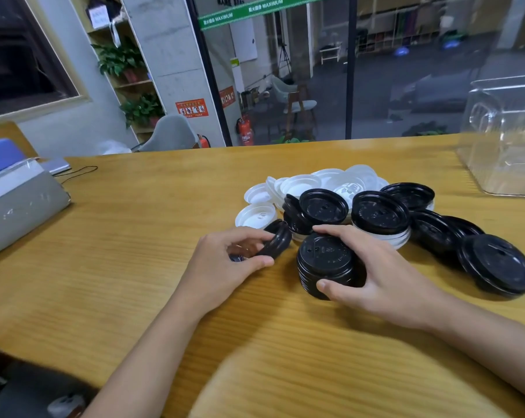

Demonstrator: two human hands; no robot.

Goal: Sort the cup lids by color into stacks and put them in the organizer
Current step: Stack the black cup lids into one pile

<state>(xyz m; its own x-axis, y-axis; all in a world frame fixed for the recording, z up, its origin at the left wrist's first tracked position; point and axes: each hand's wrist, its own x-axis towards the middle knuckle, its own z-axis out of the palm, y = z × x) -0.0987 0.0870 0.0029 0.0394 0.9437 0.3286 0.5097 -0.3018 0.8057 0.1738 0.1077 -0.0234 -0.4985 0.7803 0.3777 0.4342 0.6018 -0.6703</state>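
Note:
A stack of black lids (326, 262) stands on the wooden table (134, 236) in front of me. My right hand (375, 273) grips that stack, thumb at the front and fingers over its back. Just left of it, my left hand (225, 260) pinches a single black lid (278, 241) tilted on its edge. Behind lies a mixed heap: several loose black lids (378, 211) and several white lids (256, 215). The clear plastic organizer (505, 140) stands at the far right of the table.
A grey and blue box (17, 194) sits at the table's left edge, with a cable (80, 170) beside it. Another black lid (496, 268) lies far right. Beyond the table's far edge are glass walls, chairs and shelves.

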